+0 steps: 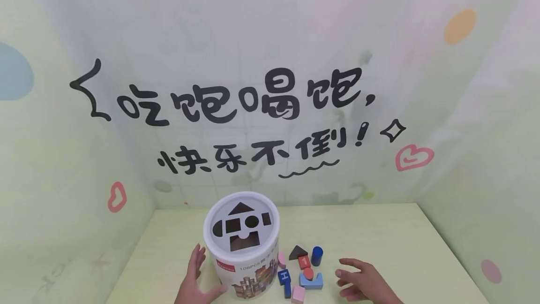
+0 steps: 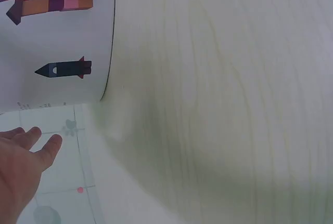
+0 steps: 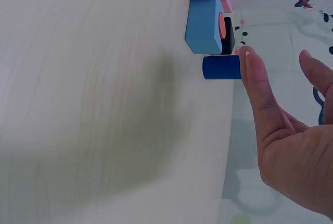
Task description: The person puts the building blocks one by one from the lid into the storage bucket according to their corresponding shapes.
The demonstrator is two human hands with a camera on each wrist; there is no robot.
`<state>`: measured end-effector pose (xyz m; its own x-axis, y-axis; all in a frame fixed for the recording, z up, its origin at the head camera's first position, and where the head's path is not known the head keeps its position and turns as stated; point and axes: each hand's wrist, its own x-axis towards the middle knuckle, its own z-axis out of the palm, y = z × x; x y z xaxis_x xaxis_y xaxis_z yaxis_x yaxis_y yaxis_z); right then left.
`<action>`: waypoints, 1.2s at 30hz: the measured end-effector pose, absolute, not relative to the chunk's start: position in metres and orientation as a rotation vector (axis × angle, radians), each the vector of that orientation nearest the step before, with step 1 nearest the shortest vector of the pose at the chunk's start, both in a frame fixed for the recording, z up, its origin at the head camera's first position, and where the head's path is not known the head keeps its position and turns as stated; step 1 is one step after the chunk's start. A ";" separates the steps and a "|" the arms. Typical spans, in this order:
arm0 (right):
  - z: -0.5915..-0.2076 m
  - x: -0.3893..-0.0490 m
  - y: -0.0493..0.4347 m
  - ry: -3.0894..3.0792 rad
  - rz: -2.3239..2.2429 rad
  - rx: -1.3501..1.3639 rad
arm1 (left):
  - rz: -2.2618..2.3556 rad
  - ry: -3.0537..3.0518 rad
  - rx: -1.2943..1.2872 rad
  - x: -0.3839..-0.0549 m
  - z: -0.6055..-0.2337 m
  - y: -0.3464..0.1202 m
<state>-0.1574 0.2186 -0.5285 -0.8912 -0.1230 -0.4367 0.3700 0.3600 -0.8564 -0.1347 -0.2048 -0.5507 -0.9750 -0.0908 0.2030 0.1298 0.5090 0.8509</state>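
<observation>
A white bucket (image 1: 225, 260) with block pictures on its side stands on the table, shape-cut holes in its lid (image 1: 249, 243). Beside its left wall is my left hand (image 1: 196, 279), fingers spread and thumb toward the bucket's front; the left wrist view shows this hand (image 2: 23, 167) below the bucket's printed wall (image 2: 57, 86). My right hand (image 1: 364, 279) hovers right of the blocks, holding nothing, fingers loosely bent. Nearest to it are a blue cylinder (image 1: 317, 256) and a light blue notched block (image 1: 311, 282). In the right wrist view its fingers overlap the cylinder (image 3: 221, 67).
Between the bucket and my right hand lie a dark triangle block (image 1: 297, 251), a red block with a 1 (image 1: 304, 262), a red round piece (image 1: 308, 273), blue blocks (image 1: 284, 276) and pink blocks (image 1: 298, 294). A printed cloth (image 1: 270, 27) hangs behind the pale table (image 1: 358, 224).
</observation>
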 end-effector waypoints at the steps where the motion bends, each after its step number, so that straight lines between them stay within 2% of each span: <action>1: -0.530 -0.158 0.218 2.184 -1.556 0.217 | -1.469 -2.521 -0.042 -0.136 -0.550 -0.204; 10: -0.546 -0.160 0.206 2.095 -1.570 0.251 | -1.539 -2.486 -0.090 -0.142 -0.552 -0.195; 19: -0.557 -0.158 0.197 2.095 -1.586 0.256 | -1.604 -2.523 0.000 -0.147 -0.554 -0.186; 36: -0.574 -0.159 0.182 2.082 -1.626 0.202 | -1.708 -2.398 -0.086 -0.148 -0.558 -0.178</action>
<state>-0.1586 0.1824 -0.5740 -0.8704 -0.1774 -0.4593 0.4027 0.2803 -0.8714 -0.1480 -0.1776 -0.5578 -0.9791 -0.0661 0.1925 0.1604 0.3321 0.9295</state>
